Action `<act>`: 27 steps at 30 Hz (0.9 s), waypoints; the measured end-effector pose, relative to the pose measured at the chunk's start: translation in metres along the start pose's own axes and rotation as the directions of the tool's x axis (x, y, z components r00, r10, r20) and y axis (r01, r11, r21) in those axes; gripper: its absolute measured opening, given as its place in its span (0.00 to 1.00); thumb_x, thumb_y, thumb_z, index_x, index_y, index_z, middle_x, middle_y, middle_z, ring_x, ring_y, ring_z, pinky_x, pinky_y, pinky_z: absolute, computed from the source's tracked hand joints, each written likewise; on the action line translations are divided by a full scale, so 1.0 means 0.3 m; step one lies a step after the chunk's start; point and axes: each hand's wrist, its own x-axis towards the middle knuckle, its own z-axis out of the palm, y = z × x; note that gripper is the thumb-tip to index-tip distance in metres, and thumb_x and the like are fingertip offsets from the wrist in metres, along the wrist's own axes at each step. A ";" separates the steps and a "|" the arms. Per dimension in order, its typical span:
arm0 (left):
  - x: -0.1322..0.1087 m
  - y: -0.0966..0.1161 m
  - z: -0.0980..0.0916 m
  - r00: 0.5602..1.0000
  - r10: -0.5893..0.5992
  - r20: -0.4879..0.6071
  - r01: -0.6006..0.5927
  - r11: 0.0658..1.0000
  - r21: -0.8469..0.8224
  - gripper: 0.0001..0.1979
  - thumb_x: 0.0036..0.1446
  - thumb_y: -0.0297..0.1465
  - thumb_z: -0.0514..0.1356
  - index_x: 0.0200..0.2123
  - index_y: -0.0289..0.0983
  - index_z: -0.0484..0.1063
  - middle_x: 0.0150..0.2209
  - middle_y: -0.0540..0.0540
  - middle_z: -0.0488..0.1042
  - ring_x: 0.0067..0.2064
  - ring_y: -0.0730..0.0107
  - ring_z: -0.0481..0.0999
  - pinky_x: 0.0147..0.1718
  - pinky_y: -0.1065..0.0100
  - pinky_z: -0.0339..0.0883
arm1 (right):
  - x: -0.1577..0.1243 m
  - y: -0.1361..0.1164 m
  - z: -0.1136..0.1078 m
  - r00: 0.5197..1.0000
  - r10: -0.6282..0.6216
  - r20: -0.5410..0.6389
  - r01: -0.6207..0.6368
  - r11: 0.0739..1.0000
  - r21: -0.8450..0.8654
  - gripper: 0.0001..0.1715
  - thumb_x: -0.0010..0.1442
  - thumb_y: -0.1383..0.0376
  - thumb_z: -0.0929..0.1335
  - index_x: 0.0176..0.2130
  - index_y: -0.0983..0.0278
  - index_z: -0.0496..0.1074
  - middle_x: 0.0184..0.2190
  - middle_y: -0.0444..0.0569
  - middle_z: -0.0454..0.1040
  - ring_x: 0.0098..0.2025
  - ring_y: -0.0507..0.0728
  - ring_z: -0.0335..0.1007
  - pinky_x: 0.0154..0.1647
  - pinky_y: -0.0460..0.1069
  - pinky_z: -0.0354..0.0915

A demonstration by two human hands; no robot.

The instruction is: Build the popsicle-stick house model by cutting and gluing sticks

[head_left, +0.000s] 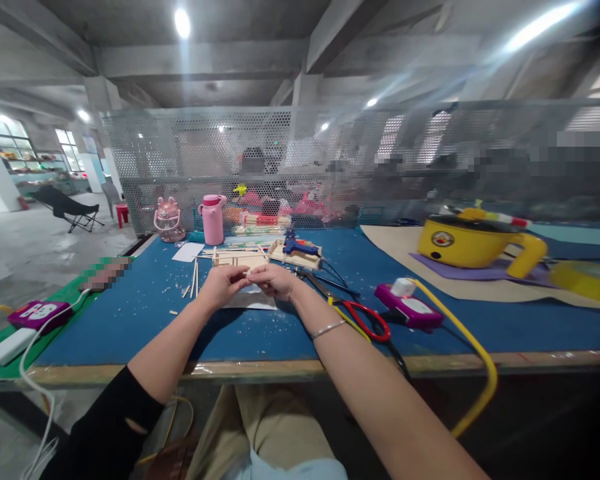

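Note:
My left hand [223, 283] and my right hand [276, 280] meet over the blue table mat [130, 320], fingers pinched together on a small pale wooden piece [253, 269] between them. Both hands are closed on it. Just behind them stands a frame of thin wooden sticks [235, 257]. Under the hands lies a grey sheet [253, 300]. Loose wooden sticks [195, 277] lie to the left of my left hand. A bracelet sits on my right wrist.
Red-handled scissors [365, 320] and a purple power strip [407, 307] with a yellow cable lie to the right. A blue glue gun [300, 247], a pink bottle [213, 219], a yellow cooking pot [473, 243] and a mesh partition [330, 153] stand behind. Another power strip [37, 313] lies at the left.

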 end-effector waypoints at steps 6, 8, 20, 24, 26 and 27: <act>0.002 0.003 -0.026 0.999 0.036 -0.005 -0.036 0.999 0.030 0.13 0.47 0.36 0.59 0.37 0.37 0.74 0.26 0.46 0.74 0.26 0.73 0.68 0.28 0.72 0.61 | -0.015 -0.013 0.007 1.000 0.001 0.021 0.000 1.000 -0.025 0.16 0.42 0.56 0.70 0.27 0.67 0.67 0.11 0.35 0.54 0.12 0.43 0.39 0.14 0.44 0.33; 0.003 0.011 -0.031 0.999 0.049 0.010 -0.049 0.997 0.060 0.13 0.48 0.35 0.59 0.37 0.37 0.74 0.26 0.46 0.74 0.27 0.73 0.68 0.29 0.73 0.61 | -0.018 -0.015 0.002 0.999 -0.008 0.043 0.008 1.000 0.000 0.18 0.43 0.54 0.69 0.25 0.67 0.66 0.11 0.35 0.54 0.13 0.43 0.39 0.14 0.44 0.34; 0.006 0.029 0.002 0.993 -0.091 0.080 0.105 0.975 -0.197 0.22 0.43 0.29 0.63 0.46 0.39 0.69 0.34 0.45 0.75 0.32 0.71 0.72 0.35 0.70 0.64 | 0.001 -0.010 0.003 0.992 -0.111 -0.064 0.111 0.994 0.011 0.15 0.41 0.59 0.70 0.18 0.66 0.62 0.09 0.34 0.52 0.12 0.43 0.41 0.14 0.45 0.35; 0.016 0.046 0.016 0.910 -0.397 0.119 0.368 0.644 -0.670 0.39 0.44 0.30 0.63 0.58 0.38 0.49 0.37 0.44 0.75 0.35 0.70 0.75 0.36 0.68 0.67 | -0.002 -0.028 0.005 0.970 -0.119 -0.210 0.151 0.978 0.143 0.15 0.39 0.58 0.71 0.23 0.65 0.64 0.08 0.32 0.48 0.12 0.43 0.37 0.14 0.45 0.33; 0.021 0.057 0.014 0.854 -0.494 0.165 0.433 0.497 -0.752 0.37 0.46 0.31 0.61 0.58 0.35 0.49 0.34 0.44 0.76 0.34 0.71 0.75 0.35 0.68 0.68 | 0.000 -0.029 0.008 0.962 -0.118 -0.245 0.156 0.977 0.144 0.15 0.39 0.59 0.71 0.24 0.65 0.65 0.08 0.32 0.48 0.12 0.44 0.38 0.14 0.45 0.33; 0.022 0.060 0.013 0.839 -0.516 0.175 0.446 0.465 -0.764 0.36 0.46 0.30 0.62 0.57 0.34 0.51 0.32 0.45 0.76 0.33 0.71 0.76 0.35 0.69 0.68 | 0.002 -0.027 0.011 0.960 -0.120 -0.253 0.157 0.979 0.129 0.15 0.39 0.59 0.71 0.24 0.65 0.65 0.08 0.32 0.49 0.12 0.44 0.38 0.14 0.45 0.33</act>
